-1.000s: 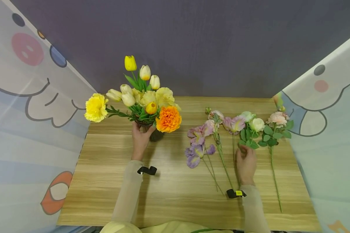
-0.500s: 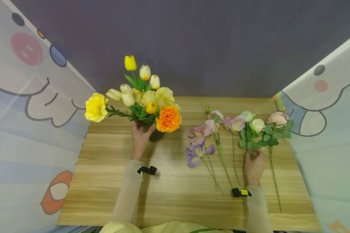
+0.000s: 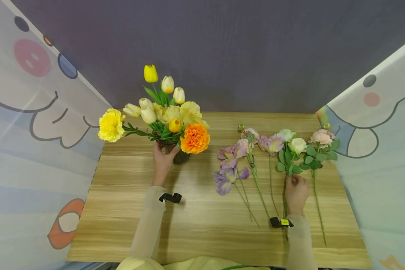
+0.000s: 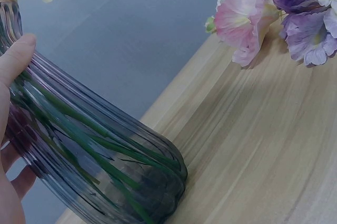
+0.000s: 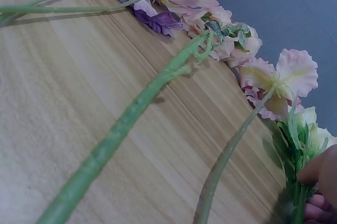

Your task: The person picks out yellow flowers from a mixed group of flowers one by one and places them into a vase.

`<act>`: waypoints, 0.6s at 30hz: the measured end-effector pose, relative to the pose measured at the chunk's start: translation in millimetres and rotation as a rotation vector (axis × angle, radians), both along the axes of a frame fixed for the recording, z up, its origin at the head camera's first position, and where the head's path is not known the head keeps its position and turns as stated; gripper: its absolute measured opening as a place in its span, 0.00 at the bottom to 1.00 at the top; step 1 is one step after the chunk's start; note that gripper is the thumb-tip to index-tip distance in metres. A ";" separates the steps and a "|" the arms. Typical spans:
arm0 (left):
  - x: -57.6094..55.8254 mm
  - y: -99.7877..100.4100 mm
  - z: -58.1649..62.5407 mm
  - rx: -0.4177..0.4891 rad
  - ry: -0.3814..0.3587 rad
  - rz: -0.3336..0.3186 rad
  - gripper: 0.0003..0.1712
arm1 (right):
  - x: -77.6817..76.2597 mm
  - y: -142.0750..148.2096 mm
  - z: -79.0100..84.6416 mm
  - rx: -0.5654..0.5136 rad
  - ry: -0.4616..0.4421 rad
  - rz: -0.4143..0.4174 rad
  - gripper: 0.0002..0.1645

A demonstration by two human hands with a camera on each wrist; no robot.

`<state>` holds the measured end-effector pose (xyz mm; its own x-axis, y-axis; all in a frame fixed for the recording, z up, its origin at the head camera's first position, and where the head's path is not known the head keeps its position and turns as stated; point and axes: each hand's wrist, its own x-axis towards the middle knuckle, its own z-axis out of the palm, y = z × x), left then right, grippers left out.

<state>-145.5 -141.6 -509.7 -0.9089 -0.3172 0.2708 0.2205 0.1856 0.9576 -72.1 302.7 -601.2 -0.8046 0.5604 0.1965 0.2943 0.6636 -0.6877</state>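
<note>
My left hand (image 3: pixel 163 161) grips a ribbed, smoky glass vase (image 4: pixel 124 139) just below its rim, thumb on one side and fingers on the other. Green stems show through the glass. Out of the vase rise pale and yellow tulips (image 3: pixel 167 84), a yellow carnation (image 3: pixel 111 125) and an orange carnation (image 3: pixel 195 138). On the right, my right hand (image 3: pixel 297 195) pinches the stem of a white rose (image 3: pixel 297 145) just under its leaves; the right wrist view shows thumb and fingers around that green stem (image 5: pixel 299 203).
Purple and pink irises (image 3: pixel 228 178) lie on the wooden table (image 3: pixel 202 232) between my hands, beside a pink flower stem (image 3: pixel 254 176). Another iris (image 3: pixel 271 144) lies left of the white rose. A pale pink rose (image 3: pixel 321 138) lies on its right. Dark panel (image 3: pixel 222 56) stands behind.
My right hand has moved right and down from the rose's leaves onto its stem, and now pinches it. My left hand and the vase have stayed put.
</note>
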 end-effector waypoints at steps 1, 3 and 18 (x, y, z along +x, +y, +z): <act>0.0 0.1 0.0 0.000 0.001 0.000 0.38 | -0.2 -0.1 0.6 0.000 -0.002 -0.004 0.17; 0.0 0.1 -0.1 -0.001 -0.005 0.000 0.38 | -0.4 -0.3 2.6 -0.002 -0.014 -0.014 0.18; -0.5 -0.3 -0.7 -0.002 -0.012 -0.005 0.39 | -4.1 2.7 19.0 -0.048 -0.069 -0.030 0.19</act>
